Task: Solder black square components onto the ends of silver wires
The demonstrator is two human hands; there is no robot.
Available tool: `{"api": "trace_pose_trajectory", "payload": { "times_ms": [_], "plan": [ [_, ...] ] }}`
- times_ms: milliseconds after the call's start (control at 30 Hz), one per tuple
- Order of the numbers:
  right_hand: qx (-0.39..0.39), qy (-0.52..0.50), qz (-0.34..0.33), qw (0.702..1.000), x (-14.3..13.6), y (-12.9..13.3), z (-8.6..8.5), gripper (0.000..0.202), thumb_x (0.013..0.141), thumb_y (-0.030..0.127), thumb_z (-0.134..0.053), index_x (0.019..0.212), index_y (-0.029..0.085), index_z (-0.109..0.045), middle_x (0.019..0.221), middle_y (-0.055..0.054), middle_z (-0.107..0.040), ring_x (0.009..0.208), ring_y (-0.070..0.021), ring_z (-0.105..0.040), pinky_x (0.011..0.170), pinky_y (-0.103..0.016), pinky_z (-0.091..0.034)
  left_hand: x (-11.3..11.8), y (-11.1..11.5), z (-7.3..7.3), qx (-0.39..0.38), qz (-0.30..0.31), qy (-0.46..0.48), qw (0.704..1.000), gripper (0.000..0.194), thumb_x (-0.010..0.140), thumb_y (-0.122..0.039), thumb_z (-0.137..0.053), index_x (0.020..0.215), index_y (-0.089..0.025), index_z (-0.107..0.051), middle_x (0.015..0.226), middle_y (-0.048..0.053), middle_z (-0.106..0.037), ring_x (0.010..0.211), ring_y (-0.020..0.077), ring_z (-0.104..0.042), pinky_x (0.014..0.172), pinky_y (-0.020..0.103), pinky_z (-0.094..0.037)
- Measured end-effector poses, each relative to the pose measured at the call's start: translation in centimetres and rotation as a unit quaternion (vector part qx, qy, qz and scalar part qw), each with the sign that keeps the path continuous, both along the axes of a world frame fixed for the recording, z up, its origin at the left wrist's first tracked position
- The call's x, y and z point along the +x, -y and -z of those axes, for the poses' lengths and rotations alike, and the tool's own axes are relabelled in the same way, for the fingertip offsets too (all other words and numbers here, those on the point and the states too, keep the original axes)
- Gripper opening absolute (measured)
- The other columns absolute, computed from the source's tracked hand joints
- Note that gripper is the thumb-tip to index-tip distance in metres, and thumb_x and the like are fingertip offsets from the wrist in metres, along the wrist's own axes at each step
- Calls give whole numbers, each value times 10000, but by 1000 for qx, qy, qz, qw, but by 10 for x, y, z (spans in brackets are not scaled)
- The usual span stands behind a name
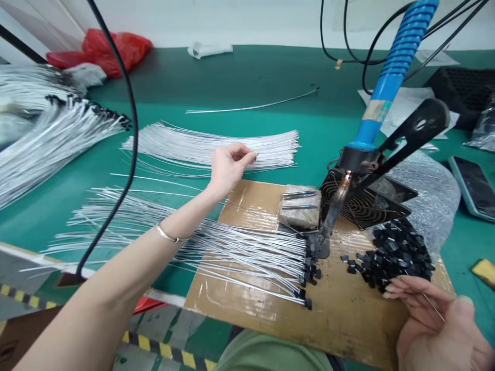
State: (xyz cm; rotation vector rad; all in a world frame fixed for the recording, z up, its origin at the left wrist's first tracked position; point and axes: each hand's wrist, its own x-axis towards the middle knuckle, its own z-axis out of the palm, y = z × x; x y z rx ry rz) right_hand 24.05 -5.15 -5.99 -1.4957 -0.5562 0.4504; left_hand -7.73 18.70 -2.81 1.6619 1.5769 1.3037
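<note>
My left hand (232, 166) is over the near edge of a bundle of white wires (185, 144), thumb and fingertips pinched together; whatever is between them is too small to make out. At the lower right, my right hand (436, 319) holds a thin silvery wire (433, 306) between curled fingers, beside a heap of small black connectors (402, 252). Under my left forearm, white wires with black connectors on their ends (255, 252) lie across a brown board (348, 314). A blue-handled soldering iron (398, 67) stands tip down by those connectors.
A worn block with metal pins (300, 207) and a small fan (348, 198) stand by the iron. A black cable (129, 103) hangs across the left side. More wire bundles (58, 139) lie far left; a phone (474, 185) is at right.
</note>
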Motion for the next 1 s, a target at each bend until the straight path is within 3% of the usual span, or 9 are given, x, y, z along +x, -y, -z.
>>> {"api": "trace_pose_trajectory", "payload": {
  "times_ms": [67, 133, 267, 400, 467, 533, 633, 800, 1000],
  "plan": [
    [-1, 7, 2, 1000, -2, -1, -2, 468, 825, 639, -648, 695, 194, -708, 686, -19, -724, 539, -174, -638, 519, -355, -533, 2, -1, 3, 7, -11, -6, 1000, 130, 825, -236, -705, 721, -164, -672, 663, 34, -715, 610, 151, -687, 616, 249, -536],
    [-4, 11, -2, 1000, -3, -2, -3, 448, 842, 617, -640, 711, 194, -710, 703, -25, -725, 550, -179, -640, 528, -364, -531, 2, 4, -2, 12, -16, -17, 1000, 143, 848, -256, -692, 735, -171, -668, 644, 18, -697, 555, 134, -644, 562, 238, -499],
    [-1, 0, 3, 1000, 6, -3, 1, 460, 838, 609, -627, 685, 184, -715, 676, -57, -709, 519, -200, -626, 515, -399, -528, -7, 33, -40, 23, -13, -62, 998, 149, 791, -278, -756, 700, -179, -692, 609, 10, -666, 548, 133, -583, 556, 252, -451],
    [-15, 38, -27, 999, 4, 6, 5, 511, 913, 603, -571, 727, 167, -761, 697, -119, -717, 531, -229, -646, 491, -405, -533, -15, 76, -83, -142, 184, -107, 967, 207, 743, -353, -784, 608, -208, -722, 506, 3, -604, 473, 138, -507, 456, 262, -377],
    [-20, 114, -99, 988, -13, 16, 2, 491, 976, 560, -510, 903, 172, -803, 760, -118, -726, 603, -239, -673, 534, -397, -554, -11, 97, -90, -249, 300, -70, 918, 186, 794, -340, -750, 646, -227, -736, 498, -6, -596, 462, 133, -496, 452, 254, -372],
    [-33, 219, -173, 960, -39, 27, -6, 441, 1022, 485, -472, 1175, 205, -777, 869, -108, -736, 703, -241, -703, 620, -395, -572, -2, 113, -86, -292, 337, -59, 893, 191, 831, -316, -728, 669, -217, -722, 523, -11, -585, 476, 118, -459, 454, 240, -349],
    [-10, 279, -275, 920, -77, 36, -16, 458, 1061, 355, -451, 1494, 266, -573, 1192, -121, -702, 871, -220, -707, 747, -367, -579, 13, 129, -72, -307, 335, -68, 888, 207, 854, -329, -710, 702, -190, -703, 555, -14, -559, 504, 109, -408, 461, 234, -314],
    [1, 279, -341, 897, -94, 37, -13, 518, 1068, 360, -444, 1576, 258, -457, 1306, -139, -658, 1025, -256, -677, 921, -434, -563, 25, 137, -61, -328, 331, -88, 880, 258, 894, -397, -665, 787, -169, -721, 602, -5, -569, 547, 123, -419, 500, 247, -326],
    [5, 304, -373, 877, -87, 35, -9, 543, 1052, 334, -456, 1585, 233, -440, 1302, -140, -665, 1192, -297, -627, 938, -434, -546, 32, 139, -57, -340, 331, -84, 877, 301, 910, -428, -627, 821, -164, -742, 669, 28, -636, 604, 145, -450, 539, 262, -346]
  ]
}}
